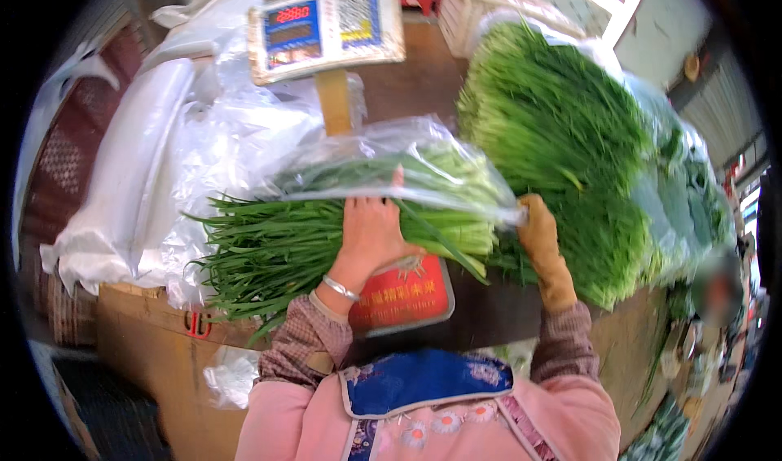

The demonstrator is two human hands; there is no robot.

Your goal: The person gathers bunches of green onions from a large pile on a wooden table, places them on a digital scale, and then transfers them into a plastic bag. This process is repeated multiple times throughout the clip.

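Note:
A thick bundle of garlic chives (287, 235) lies across the red-printed platform (415, 302) of a scale, leaf tips to the left and pale stems to the right. My left hand (372, 229), bare and with a silver bangle, grips the bundle from above. Its fingers reach under the edge of a clear plastic bag (391, 137), and the thumb extends right. More green leaves show through the bag, which drapes over the bundle's far side. At the right end, my right hand (537, 235), in a yellowish-brown glove, pinches the bag's gathered edge.
The scale's display (327, 30) stands on a post behind the bag. A large heap of chives (550, 119) rises to the right. White plastic bags and sheeting (208, 137) cover the left side. Behind stands a pale crate (464, 15); a person (716, 287) appears far right.

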